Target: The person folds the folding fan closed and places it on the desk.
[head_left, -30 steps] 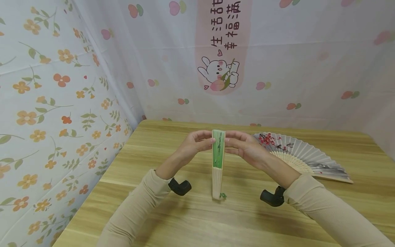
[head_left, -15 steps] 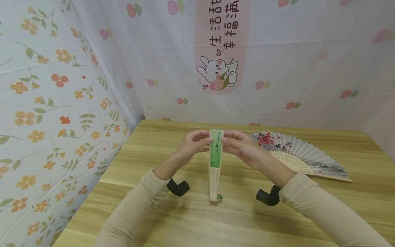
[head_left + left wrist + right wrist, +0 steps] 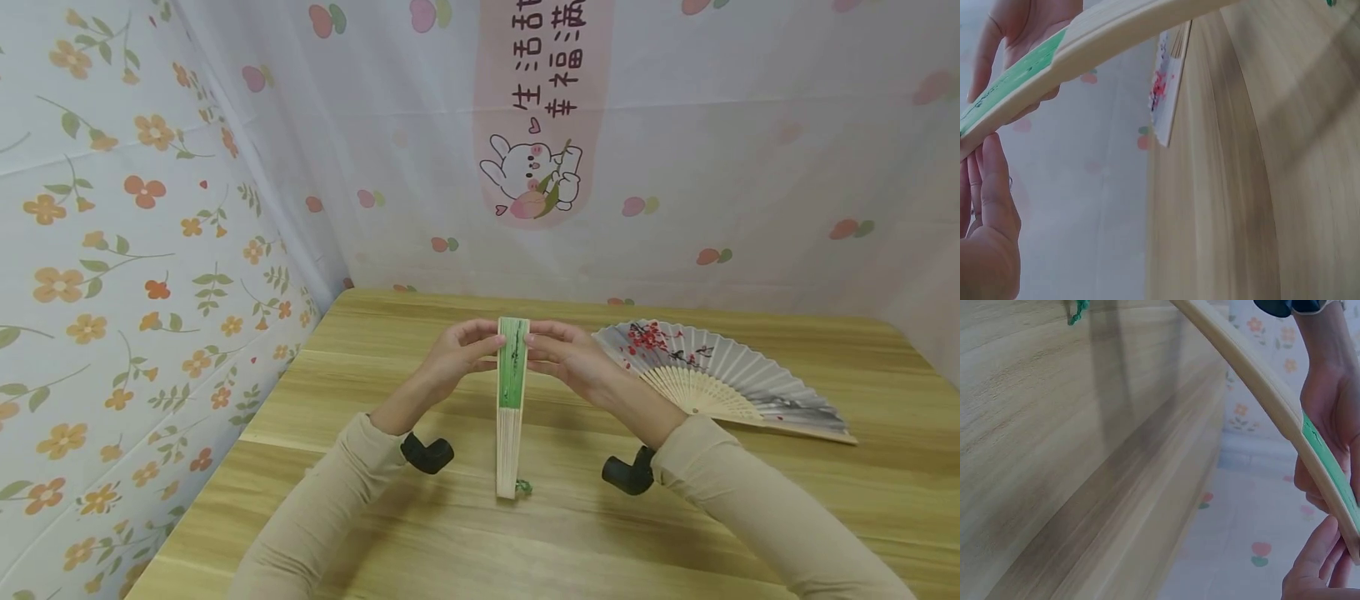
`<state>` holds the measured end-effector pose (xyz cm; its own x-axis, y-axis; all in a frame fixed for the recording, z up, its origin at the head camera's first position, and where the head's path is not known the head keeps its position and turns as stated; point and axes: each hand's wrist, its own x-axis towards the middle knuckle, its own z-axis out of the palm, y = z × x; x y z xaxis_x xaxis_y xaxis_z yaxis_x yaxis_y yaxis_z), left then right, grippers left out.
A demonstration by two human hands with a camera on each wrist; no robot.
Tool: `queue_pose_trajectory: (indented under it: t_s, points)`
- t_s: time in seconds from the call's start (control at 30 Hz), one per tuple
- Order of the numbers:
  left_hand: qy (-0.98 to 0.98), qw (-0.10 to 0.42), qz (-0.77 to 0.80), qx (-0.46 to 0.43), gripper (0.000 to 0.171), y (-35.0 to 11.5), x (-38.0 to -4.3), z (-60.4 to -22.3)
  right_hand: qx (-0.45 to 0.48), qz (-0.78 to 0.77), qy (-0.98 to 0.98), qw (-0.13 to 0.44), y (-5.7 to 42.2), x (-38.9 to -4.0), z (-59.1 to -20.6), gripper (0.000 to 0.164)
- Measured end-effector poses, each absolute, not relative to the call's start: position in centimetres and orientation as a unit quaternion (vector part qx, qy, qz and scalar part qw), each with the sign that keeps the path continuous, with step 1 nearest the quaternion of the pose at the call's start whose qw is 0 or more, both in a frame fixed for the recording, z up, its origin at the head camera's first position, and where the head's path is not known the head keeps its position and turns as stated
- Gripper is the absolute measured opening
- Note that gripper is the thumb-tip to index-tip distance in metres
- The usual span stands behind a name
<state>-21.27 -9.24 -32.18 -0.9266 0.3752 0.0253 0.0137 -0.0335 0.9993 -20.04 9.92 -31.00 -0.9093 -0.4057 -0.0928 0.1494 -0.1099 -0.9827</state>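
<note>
A folded hand fan (image 3: 513,367), with green paper above and pale bamboo ribs below, stands nearly upright between my hands. My left hand (image 3: 459,357) pinches its upper part from the left, thumb toward me. From the right, my right hand (image 3: 576,358) grips the same green section in a mirrored way. In the left wrist view, fingertips of the left hand (image 3: 994,212) touch the pale outer rib. A small green tassel (image 3: 523,487) hangs by the fan's lower end. Whether that end touches the table cannot be told.
A spread grey-white fan (image 3: 738,383) with red blossoms lies on the wooden table (image 3: 360,333) to the right, behind my right forearm. A white curtain (image 3: 420,150) hangs behind the table, and a flowered cloth (image 3: 112,317) on the left.
Both hands have shifted slightly left together with the folded fan, whose lower end has come a little nearer to me. The spread fan has stayed in place.
</note>
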Motion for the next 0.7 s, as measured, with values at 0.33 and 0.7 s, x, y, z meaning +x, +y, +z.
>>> queue_pose_trajectory:
  t_s: [0.33,0.7]
  points:
    - [0.684,0.135,0.708,0.110,0.029,-9.7,-22.8,-33.4,-0.071,-0.739,0.644,0.184,8.8,-22.0,-32.7,0.042]
    - [0.676,0.124,0.724,0.057,0.031,-8.6,-25.0,-35.6,-0.032,-0.752,0.633,0.182,9.7,-24.2,-34.7,0.044]
